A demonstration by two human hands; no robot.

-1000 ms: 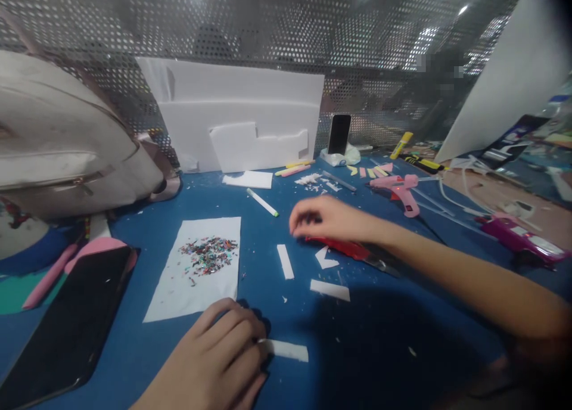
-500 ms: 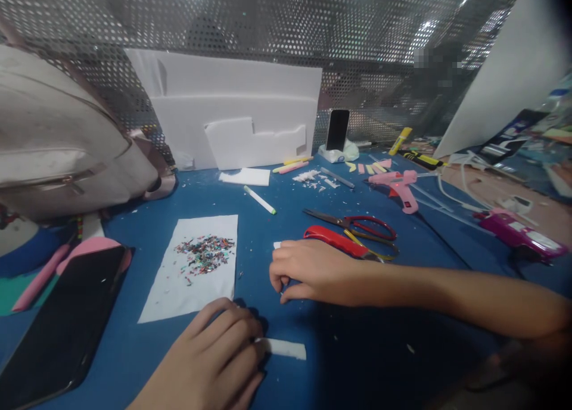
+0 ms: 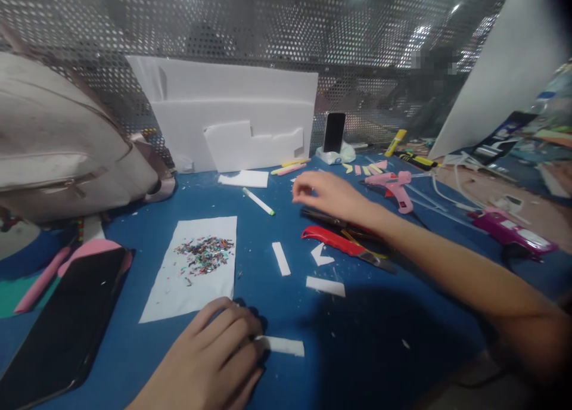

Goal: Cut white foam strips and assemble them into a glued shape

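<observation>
My left hand (image 3: pixel 210 362) lies at the near edge of the blue table, fingers curled and pressed on one end of a white strip (image 3: pixel 282 345). My right hand (image 3: pixel 322 193) reaches out over the scissors (image 3: pixel 336 221), with its fingertips pinched together near small white scraps; what they hold is unclear. A red utility knife (image 3: pixel 342 244) lies just nearer than the scissors. Two more white strips (image 3: pixel 281 258) (image 3: pixel 325 286) and a small arrow-shaped piece (image 3: pixel 320 255) lie between my hands.
A white sheet with a glitter pile (image 3: pixel 193 266) lies left of centre, a black phone (image 3: pixel 67 326) at the near left. White foam boards (image 3: pixel 232 115) lean on the mesh wall. A pink glue gun (image 3: pixel 394 186), a white marker (image 3: pixel 258 201) and a bag (image 3: pixel 62 142) surround.
My right hand has left the strips near the middle of the table and moved away, out over the scissors, uncovering the strips. My left hand has stayed on its strip.
</observation>
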